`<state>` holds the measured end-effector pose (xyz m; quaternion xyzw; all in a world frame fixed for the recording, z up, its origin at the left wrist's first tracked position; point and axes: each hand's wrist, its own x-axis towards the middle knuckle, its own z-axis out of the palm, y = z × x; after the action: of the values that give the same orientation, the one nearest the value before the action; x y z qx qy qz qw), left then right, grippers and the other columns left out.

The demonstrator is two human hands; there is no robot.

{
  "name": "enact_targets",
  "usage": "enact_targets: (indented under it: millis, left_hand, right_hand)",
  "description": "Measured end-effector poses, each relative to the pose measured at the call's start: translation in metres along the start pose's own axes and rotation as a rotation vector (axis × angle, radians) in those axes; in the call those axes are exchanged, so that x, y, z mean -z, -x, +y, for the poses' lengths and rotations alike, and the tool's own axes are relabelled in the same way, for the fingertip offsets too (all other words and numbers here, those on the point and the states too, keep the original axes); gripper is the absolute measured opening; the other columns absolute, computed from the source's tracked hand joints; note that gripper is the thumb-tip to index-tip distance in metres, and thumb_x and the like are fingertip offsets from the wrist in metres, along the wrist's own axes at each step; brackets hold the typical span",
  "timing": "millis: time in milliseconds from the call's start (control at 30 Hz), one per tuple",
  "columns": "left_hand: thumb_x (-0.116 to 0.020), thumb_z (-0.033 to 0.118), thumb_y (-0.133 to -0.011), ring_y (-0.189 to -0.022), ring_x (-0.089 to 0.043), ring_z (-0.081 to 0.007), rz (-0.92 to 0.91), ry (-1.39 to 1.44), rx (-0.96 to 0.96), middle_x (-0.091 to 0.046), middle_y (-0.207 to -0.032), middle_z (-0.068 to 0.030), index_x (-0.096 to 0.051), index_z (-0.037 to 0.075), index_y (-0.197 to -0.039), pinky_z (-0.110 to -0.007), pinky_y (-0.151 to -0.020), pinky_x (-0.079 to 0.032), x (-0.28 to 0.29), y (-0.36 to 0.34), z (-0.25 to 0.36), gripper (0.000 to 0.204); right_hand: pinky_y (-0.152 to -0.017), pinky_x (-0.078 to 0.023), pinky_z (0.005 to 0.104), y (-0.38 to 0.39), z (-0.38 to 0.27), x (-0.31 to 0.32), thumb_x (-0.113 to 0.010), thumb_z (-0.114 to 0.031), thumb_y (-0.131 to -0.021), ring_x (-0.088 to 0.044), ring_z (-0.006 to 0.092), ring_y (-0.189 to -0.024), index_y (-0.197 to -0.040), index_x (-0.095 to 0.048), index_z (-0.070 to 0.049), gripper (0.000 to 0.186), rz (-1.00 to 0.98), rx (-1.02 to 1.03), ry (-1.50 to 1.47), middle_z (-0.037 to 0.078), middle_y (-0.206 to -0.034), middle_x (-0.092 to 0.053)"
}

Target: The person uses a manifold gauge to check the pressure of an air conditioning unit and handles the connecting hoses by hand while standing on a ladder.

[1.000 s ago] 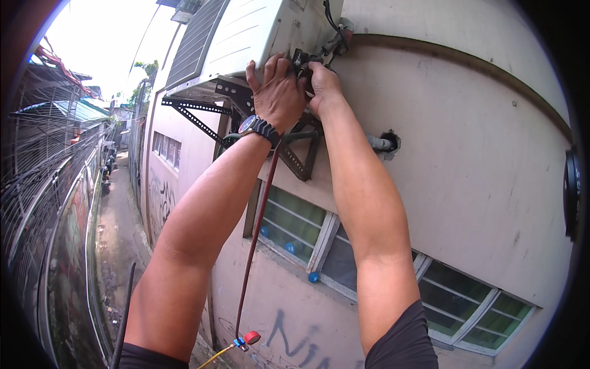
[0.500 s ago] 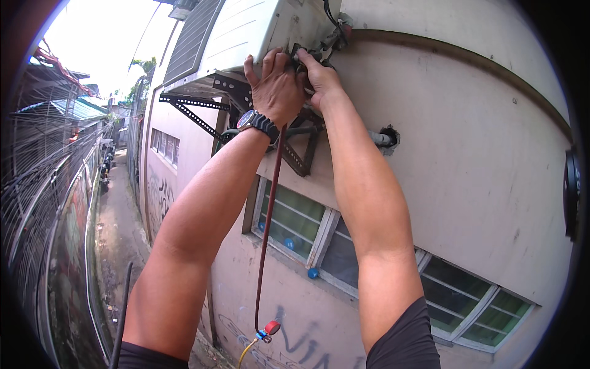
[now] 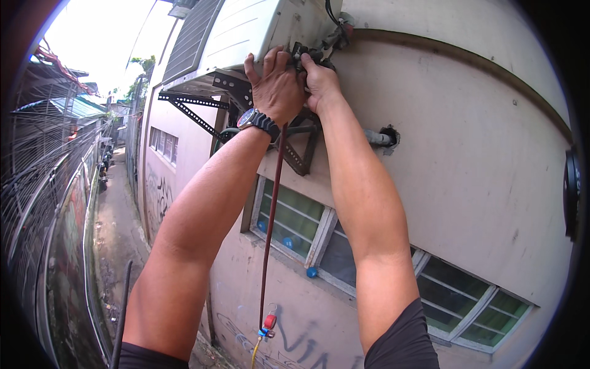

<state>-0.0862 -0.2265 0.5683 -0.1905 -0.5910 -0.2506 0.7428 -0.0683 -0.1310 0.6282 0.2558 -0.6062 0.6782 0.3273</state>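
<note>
Both arms reach up to the side of a white outdoor air-conditioner unit (image 3: 236,37). My left hand (image 3: 278,92), with a watch (image 3: 247,119) on its wrist, has its outer fingers bent and spread against the casing's lower edge. Its thumb side closes in by the dark valve fittings (image 3: 301,52); what it grips is hidden. A red hose (image 3: 270,227) hangs from behind that hand, its upper end out of sight. Lower down it meets a red-cased gauge (image 3: 270,321) with a blue fitting and a yellow hose (image 3: 255,352). My right hand (image 3: 321,83) pinches at the same fittings, thumb up.
Black perforated brackets (image 3: 193,104) carry the unit on the wall (image 3: 442,166). A pipe enters a wall hole (image 3: 389,136) to the right. Below are louvred windows (image 3: 292,221). On the left, an alley (image 3: 120,209) runs past bundles of cables (image 3: 37,190).
The gauge has swung slightly to the right and turned on its hose. My right thumb has shifted a little at the fittings. My left hand stays almost still.
</note>
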Motion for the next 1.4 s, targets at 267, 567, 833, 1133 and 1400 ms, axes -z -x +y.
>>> enact_targets:
  millis: [267,567,833,1133,1400]
  left_hand:
    - [-0.072,0.027,-0.075,-0.146,-0.032,-0.0192,0.025,0.017,-0.025,-0.054,-0.136,-0.0007,-0.076,0.011,-0.107,-0.062,-0.120,-0.003,0.002,0.002,-0.004,0.035]
    - [-0.066,0.023,-0.082,-0.144,-0.036,-0.0181,0.052,0.061,-0.064,-0.056,-0.130,0.0011,-0.074,0.011,-0.108,-0.060,-0.121,-0.005,-0.001,0.003,-0.007,0.029]
    - [-0.065,0.020,-0.083,-0.142,-0.036,-0.0181,0.087,0.036,-0.064,-0.055,-0.128,0.0005,-0.071,0.011,-0.111,-0.060,-0.120,-0.005,-0.006,0.002,-0.008,0.030]
    - [-0.070,0.025,-0.080,-0.143,-0.035,-0.0189,0.067,0.010,-0.061,-0.053,-0.130,-0.0007,-0.070,0.012,-0.116,-0.060,-0.119,-0.005,-0.008,0.001,-0.010,0.038]
    - [-0.074,0.028,-0.077,-0.144,-0.033,-0.0199,0.047,-0.029,-0.064,-0.052,-0.132,-0.0015,-0.069,0.013,-0.119,-0.061,-0.119,-0.004,-0.011,0.001,-0.011,0.044]
  right_hand:
    - [-0.081,-0.052,0.0355,0.020,0.006,-0.002,-0.070,-0.029,-0.099,-0.064,0.0156,-0.094,-0.110,-0.073,-0.001,0.030,0.000,0.127,0.292,0.007,-0.105,-0.073]
    - [-0.080,-0.054,0.0383,0.012,0.012,0.002,-0.069,-0.029,-0.096,-0.069,0.0234,-0.090,-0.108,-0.074,0.004,0.036,0.050,0.260,0.487,0.017,-0.100,-0.075]
    - [-0.081,-0.054,0.0386,0.014,0.009,-0.001,-0.069,-0.028,-0.096,-0.068,0.0222,-0.091,-0.109,-0.074,0.004,0.034,0.014,0.217,0.331,0.015,-0.104,-0.075]
    - [-0.083,-0.052,0.0326,0.017,0.005,-0.004,-0.065,-0.023,-0.101,-0.065,0.0168,-0.094,-0.113,-0.073,0.005,0.031,0.007,0.183,0.349,0.012,-0.107,-0.073]
    - [-0.087,-0.050,0.0334,0.018,0.004,-0.005,-0.065,-0.024,-0.101,-0.065,0.0169,-0.098,-0.113,-0.073,0.005,0.032,0.003,0.182,0.331,0.011,-0.108,-0.073]
